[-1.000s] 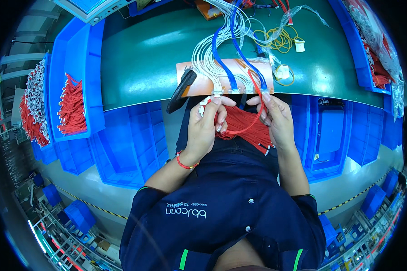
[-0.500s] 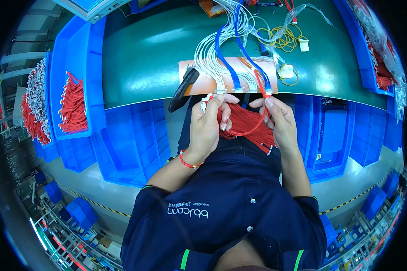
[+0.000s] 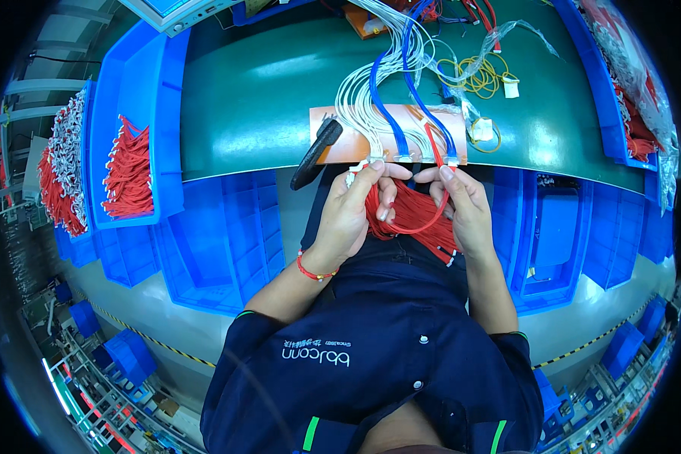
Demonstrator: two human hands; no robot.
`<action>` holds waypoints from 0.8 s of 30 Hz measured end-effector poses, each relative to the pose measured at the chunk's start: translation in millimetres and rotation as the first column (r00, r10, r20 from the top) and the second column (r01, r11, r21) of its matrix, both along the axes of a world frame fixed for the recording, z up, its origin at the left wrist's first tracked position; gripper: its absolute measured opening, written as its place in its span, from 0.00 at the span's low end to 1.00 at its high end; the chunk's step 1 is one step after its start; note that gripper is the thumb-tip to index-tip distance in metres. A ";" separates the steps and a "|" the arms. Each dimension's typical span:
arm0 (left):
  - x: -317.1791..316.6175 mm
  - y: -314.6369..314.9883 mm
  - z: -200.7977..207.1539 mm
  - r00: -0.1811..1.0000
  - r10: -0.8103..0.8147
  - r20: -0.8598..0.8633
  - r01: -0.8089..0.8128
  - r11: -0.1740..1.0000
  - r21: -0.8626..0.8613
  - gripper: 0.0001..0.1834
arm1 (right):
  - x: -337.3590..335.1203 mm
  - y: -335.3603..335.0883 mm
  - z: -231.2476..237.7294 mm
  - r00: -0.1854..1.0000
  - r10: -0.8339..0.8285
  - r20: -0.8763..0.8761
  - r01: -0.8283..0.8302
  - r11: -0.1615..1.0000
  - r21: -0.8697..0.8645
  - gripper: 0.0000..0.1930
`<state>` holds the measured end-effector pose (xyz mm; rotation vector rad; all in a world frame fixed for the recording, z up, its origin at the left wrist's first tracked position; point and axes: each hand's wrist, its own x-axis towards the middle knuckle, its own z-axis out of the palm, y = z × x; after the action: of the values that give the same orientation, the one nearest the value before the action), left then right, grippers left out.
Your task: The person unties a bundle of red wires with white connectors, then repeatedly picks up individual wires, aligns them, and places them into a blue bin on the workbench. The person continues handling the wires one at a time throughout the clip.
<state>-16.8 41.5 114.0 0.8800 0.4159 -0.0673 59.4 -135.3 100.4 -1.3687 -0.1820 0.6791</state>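
A red cable [image 3: 429, 225] loops between my two hands at the near edge of an orange board [image 3: 454, 129]. My left hand [image 3: 358, 206] is closed in a pinch on one end of it, just below the white connector where the white wires [image 3: 352, 91] end. White connector ends also show beside that thumb. The thumb and fingers of my right hand [image 3: 465, 208] pinch the cable's other end, against the connector below a blue cable [image 3: 424, 102]. My fingertips hide both cable ends. A bundle of red cables [image 3: 410, 208] rests on my lap beneath the hands.
A black handle-like piece [image 3: 316, 153] sticks out over the green table's [image 3: 242, 113] edge. Yellow wire coils [image 3: 477, 76] and clear film lie behind the board. Blue bins holding red cables [image 3: 129, 170] flank me on the left, with another blue bin [image 3: 601, 91] on the right.
The whole view has shifted slightly, so the table and board sit a little lower and to the right. Both hands keep their pinch on the red cable, nearly in place.
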 end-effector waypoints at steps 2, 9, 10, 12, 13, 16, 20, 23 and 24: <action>-1.1 -0.2 -0.9 1.000 -0.016 -0.003 0.016 1.000 0.003 0.22 | -0.7 0.0 -1.9 1.000 -0.020 -0.016 0.020 1.000 0.000 0.22; -12.5 -3.6 4.2 0.999 -0.054 0.000 0.054 0.995 0.086 0.22 | -10.2 -20.0 5.9 0.991 0.123 0.052 -0.120 0.992 -0.048 0.21; -19.1 -6.6 5.5 0.998 -0.060 0.010 0.059 0.996 0.067 0.21 | -14.3 -18.6 9.0 0.991 0.119 0.064 -0.118 0.993 -0.025 0.21; -21.3 -10.7 6.5 1.000 -0.028 -0.001 0.028 0.999 0.039 0.18 | -17.5 -21.1 10.2 0.986 0.126 0.112 -0.123 0.992 -0.030 0.21; -18.3 -11.8 9.1 1.000 0.011 -0.019 -0.011 0.999 0.036 0.18 | -18.5 -21.5 9.4 0.981 0.135 0.138 -0.132 0.991 -0.036 0.19; -13.5 -12.7 15.8 1.000 0.029 -0.004 -0.029 0.999 0.030 0.20 | -21.7 -17.7 8.5 0.942 0.180 0.282 -0.160 0.983 -0.092 0.16; -14.2 -10.4 11.6 1.000 0.014 0.028 -0.016 0.997 0.078 0.20 | -21.0 -11.8 7.7 0.787 0.298 0.539 -0.173 0.947 -0.272 0.10; -15.7 -8.6 8.7 0.996 0.075 0.057 -0.079 0.994 0.079 0.17 | -15.3 -19.0 13.4 0.763 0.419 0.491 -0.246 0.892 -0.379 0.09; -16.6 -7.6 6.6 0.995 0.087 0.058 -0.092 0.993 0.076 0.16 | -10.0 -25.2 19.7 0.768 0.460 0.446 -0.284 0.868 -0.406 0.10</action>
<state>-33.3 33.9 120.6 0.9371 0.4087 0.0557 49.4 -160.5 120.1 -1.8426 -0.8512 0.6612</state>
